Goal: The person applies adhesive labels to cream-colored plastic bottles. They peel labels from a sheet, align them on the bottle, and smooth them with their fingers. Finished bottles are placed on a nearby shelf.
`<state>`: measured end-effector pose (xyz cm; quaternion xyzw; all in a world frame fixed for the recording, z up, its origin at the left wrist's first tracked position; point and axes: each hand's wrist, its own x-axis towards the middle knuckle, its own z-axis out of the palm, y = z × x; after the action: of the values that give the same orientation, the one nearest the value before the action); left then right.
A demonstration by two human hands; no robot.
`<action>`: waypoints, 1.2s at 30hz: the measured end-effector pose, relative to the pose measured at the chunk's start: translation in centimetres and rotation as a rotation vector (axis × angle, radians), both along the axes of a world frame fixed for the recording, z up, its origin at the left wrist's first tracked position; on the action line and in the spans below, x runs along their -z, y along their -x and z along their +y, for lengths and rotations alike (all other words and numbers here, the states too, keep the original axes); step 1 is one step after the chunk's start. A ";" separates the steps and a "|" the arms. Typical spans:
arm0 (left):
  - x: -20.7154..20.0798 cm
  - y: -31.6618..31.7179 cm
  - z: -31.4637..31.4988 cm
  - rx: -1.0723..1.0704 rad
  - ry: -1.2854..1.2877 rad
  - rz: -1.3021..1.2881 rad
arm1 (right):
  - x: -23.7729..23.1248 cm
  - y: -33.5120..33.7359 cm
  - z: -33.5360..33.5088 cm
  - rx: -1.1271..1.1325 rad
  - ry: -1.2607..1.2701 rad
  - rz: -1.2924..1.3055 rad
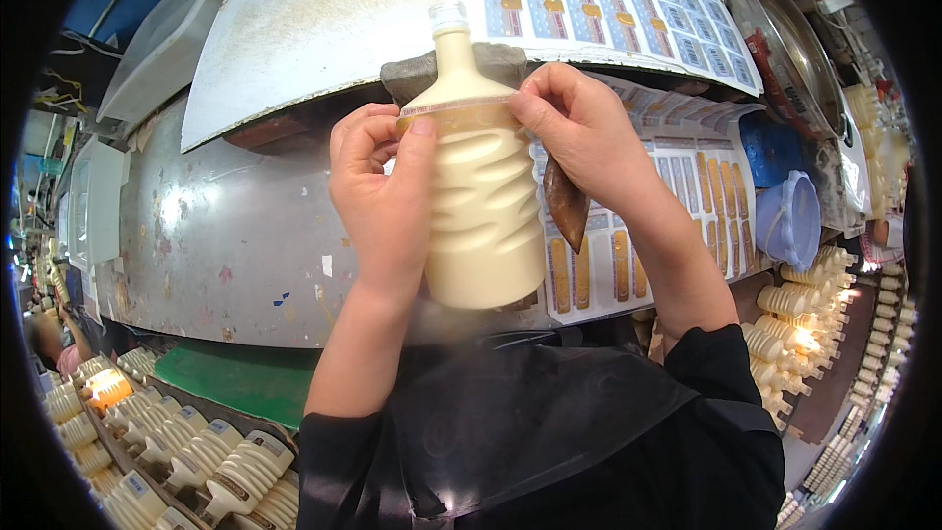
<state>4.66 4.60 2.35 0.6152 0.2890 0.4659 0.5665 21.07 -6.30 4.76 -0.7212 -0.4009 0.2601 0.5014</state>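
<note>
Left of a cream bottle, more bottles lie in rows by a green board. The left hand clamps the bottle's side, thumb on the gold band across its shoulder. The bottle sits between both hands, neck away; at its right, the right hand pinches the band's end, a brown blade hanging beneath, with label sheets and a blue bucket farther right.

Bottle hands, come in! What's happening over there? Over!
Left fingers, right fingers at gold band. Cream bottle between them. Pointed brown tool under right fingers, beside bottle.
</note>
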 end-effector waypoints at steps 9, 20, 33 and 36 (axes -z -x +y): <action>-0.8 -0.4 -0.3 0.120 0.232 -0.054 | 0.4 0.1 0.5 0.007 -0.024 0.045; -0.1 -0.8 0.4 0.356 0.358 0.011 | 0.0 0.6 -0.3 0.081 -0.040 0.247; -0.5 -0.9 0.5 0.373 0.405 0.055 | 1.8 0.8 0.2 0.048 -0.063 0.235; -0.5 -0.9 0.5 0.372 0.398 0.067 | 1.8 0.9 0.4 0.055 -0.071 0.277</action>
<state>5.59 5.10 2.81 0.5492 0.2757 0.2673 0.7423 20.20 -5.95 2.95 -0.6707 -0.3170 0.3291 0.5842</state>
